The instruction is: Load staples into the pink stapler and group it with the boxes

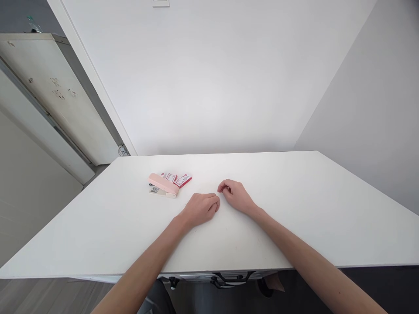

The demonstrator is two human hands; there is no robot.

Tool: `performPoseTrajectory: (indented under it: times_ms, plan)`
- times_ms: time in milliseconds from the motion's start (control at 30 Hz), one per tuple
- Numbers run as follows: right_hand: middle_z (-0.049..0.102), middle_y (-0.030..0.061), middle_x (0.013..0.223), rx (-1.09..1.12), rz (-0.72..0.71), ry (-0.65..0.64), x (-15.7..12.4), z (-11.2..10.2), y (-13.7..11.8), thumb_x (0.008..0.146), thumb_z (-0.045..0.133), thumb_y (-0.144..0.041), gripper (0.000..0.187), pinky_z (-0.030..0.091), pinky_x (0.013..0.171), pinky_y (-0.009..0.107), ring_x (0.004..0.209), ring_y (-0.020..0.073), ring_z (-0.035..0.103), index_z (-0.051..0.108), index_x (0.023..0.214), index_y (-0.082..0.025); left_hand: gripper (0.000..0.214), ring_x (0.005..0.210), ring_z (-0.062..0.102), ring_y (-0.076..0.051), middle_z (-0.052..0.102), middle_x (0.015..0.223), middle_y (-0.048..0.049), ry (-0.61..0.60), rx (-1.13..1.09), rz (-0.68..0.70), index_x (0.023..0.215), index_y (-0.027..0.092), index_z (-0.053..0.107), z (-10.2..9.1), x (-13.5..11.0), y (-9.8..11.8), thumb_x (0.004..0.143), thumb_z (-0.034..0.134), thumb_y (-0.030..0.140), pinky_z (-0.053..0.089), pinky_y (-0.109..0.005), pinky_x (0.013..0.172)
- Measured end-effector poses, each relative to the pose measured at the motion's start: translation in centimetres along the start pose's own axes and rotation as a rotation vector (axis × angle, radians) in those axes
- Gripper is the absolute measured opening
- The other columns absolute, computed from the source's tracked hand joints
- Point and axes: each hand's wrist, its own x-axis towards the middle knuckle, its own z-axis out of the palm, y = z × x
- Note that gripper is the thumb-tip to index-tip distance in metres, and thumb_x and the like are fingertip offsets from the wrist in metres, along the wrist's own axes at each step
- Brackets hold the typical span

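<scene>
Resting on the white table [278,192], my left hand [202,207] is closed, its fingers curled under. My right hand [238,196] lies just to the right of it, fingers bent and tips close to the thumb in a loose pinch. The fingertips of both hands nearly meet. What either hand holds, if anything, is hidden or too small to see. Beyond my left hand lies a pink stapler [165,184] with a pale base, apart from both hands. Against its far side are small red-and-white boxes, one box [183,180] angled at the right.
A white wall [209,87] rises behind the table, and a grey wall [376,109] stands at the right. Under the front edge is a black handle [233,277]. A worn pale cabinet [59,91] stands at the left beyond the table.
</scene>
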Motion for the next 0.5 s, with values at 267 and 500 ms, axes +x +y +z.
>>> performPoseTrajectory:
  times_ms: [267, 500]
  plan:
    - [0.070, 0.0012, 0.088, 0.005, -0.002, 0.005, 0.05, -0.05, -0.02, 0.082, 0.042, -0.012, 0.024, 0.044, 0.066, 0.030, 0.071, 0.0167, 0.056, 0.064, 0.083, -0.023, 0.025, 0.054, 0.043, -0.011, 0.064, 0.070, 0.0044, -0.001, -0.016, -0.010, 0.071, 0.020, 0.057, 0.00, 0.07, 0.09, 0.081, 0.042, 0.005, 0.028, -0.027, 0.054]
    - [0.070, 0.0008, 0.088, 0.002, 0.008, 0.003, 0.04, -0.06, -0.08, 0.083, 0.042, -0.013, 0.024, 0.043, 0.065, 0.030, 0.070, 0.0163, 0.055, 0.064, 0.083, -0.023, 0.025, 0.054, 0.043, -0.011, 0.065, 0.070, 0.0038, 0.010, -0.013, -0.011, 0.071, 0.020, 0.057, 0.07, 0.04, 0.14, 0.082, 0.041, 0.005, 0.027, -0.027, 0.055]
